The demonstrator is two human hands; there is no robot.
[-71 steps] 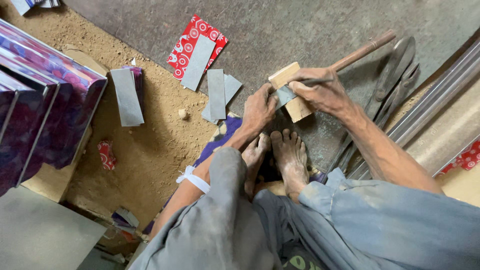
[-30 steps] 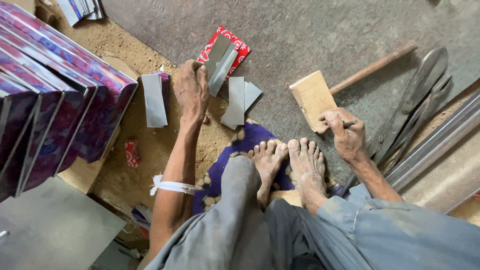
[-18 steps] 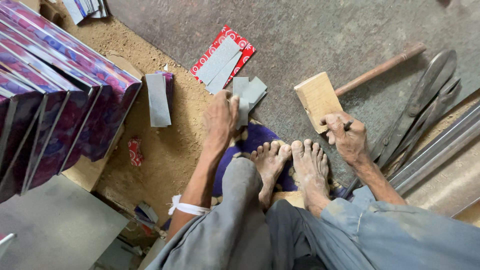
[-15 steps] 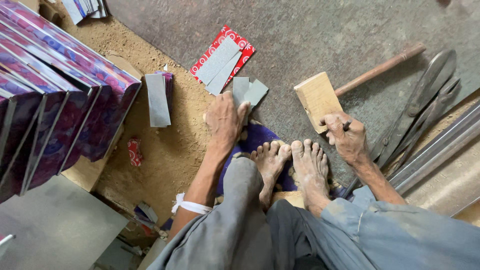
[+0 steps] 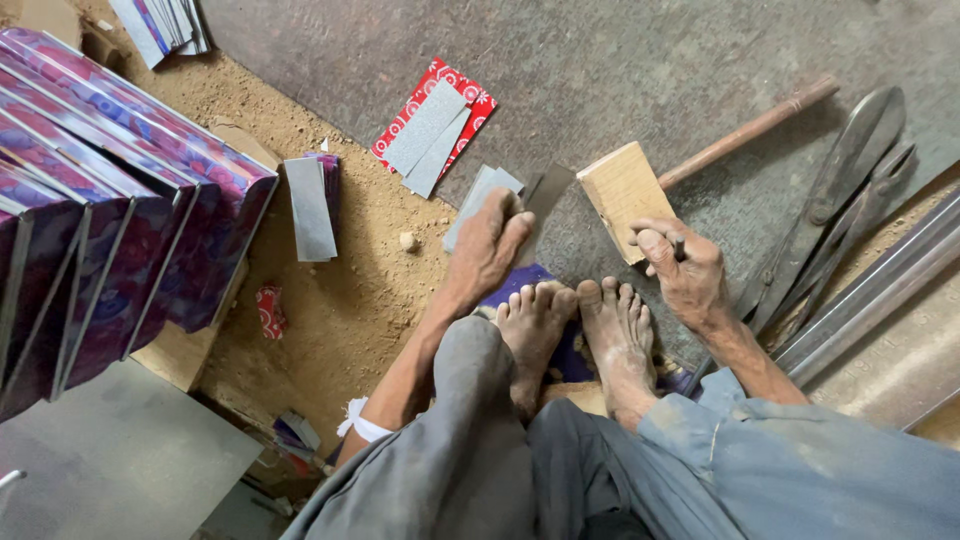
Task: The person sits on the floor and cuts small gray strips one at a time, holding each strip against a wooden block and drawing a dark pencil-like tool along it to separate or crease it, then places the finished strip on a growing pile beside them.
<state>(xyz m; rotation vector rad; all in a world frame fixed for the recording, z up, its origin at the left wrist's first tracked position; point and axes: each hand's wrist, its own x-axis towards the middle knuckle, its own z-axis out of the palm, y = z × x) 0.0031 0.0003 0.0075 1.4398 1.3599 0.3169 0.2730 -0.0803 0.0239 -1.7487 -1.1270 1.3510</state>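
My left hand grips a small grey metal strip and holds it down on the dark floor plate, just in front of my bare feet. A few more grey strips lie under and beside that hand. My right hand is closed around a thin dark pointed tool, resting next to the head of a wooden mallet. The mallet lies flat, its handle pointing up to the right.
Large metal shears and long metal bars lie at the right. Folded purple-patterned sheet boxes stack at the left on sandy ground. Grey strips rest on a red patterned sheet; another strip lies nearby.
My left hand reached out to the strips near the boxes, came back with a grey strip and now holds it on the plate by the mallet. The right hand has let the mallet rest.
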